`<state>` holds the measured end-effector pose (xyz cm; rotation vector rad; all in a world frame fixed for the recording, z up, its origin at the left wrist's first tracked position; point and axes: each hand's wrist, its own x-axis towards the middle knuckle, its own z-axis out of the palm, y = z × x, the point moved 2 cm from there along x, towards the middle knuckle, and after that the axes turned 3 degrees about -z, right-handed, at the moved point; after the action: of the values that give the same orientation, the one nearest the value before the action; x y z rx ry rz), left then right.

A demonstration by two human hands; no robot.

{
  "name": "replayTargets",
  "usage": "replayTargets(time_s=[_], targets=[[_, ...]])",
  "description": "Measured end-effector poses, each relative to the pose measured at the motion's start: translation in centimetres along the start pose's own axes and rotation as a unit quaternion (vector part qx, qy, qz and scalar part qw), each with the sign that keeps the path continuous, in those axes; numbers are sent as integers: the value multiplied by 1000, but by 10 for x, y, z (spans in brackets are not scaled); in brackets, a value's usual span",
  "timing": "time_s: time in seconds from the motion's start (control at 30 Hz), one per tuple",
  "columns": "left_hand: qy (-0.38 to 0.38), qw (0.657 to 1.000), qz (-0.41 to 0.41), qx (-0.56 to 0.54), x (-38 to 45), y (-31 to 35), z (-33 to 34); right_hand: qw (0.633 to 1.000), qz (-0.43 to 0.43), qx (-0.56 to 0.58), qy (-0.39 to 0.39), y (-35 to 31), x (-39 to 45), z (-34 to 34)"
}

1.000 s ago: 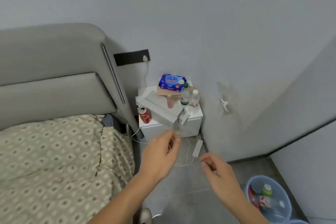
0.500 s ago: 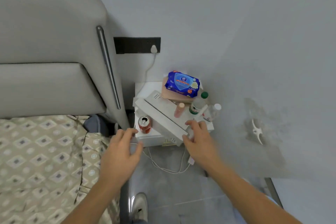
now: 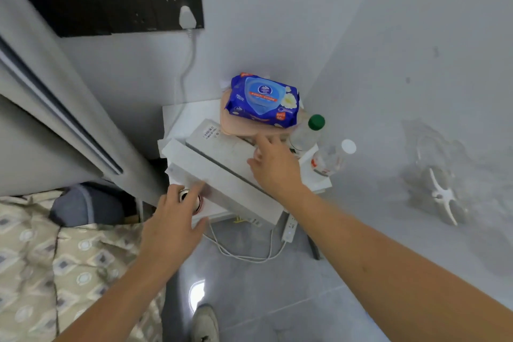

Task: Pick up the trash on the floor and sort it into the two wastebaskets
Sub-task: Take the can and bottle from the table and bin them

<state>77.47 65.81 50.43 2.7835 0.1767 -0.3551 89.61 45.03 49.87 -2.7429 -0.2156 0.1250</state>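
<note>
A red drink can [image 3: 194, 201] stands at the front left corner of the white nightstand [image 3: 183, 116]. My left hand [image 3: 172, 222] reaches over it, index finger and thumb spread on either side of the can, not closed on it. My right hand [image 3: 274, 168] lies over the long white box [image 3: 222, 175], fingers apart, fingertips at a small pink thing that they mostly hide. Just past that hand stand a clear bottle with a green cap [image 3: 309, 130] and a clear bottle with a white cap [image 3: 331, 157]. No wastebasket is in view.
A blue pack of wipes [image 3: 262, 100] lies on a pink pad at the nightstand's back. The grey headboard [image 3: 55, 108] and patterned bedding [image 3: 63, 266] fill the left. A white power strip [image 3: 288, 229] and cables hang over the grey floor. My shoe [image 3: 205, 325] shows below.
I have moved closer to the nightstand. My left hand went forward from beside the can to over it. My right hand slid up the white box toward the bottles.
</note>
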Motion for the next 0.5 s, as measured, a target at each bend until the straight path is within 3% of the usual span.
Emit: replayTargets(time_s=[0.2,0.5], targets=[[33,999,17,9,-2,11,-12,998,-24,28,46,4,-28,-22],[39,996,29,-79,-73,83,-65,982,91,139,89,31,-196,-78]])
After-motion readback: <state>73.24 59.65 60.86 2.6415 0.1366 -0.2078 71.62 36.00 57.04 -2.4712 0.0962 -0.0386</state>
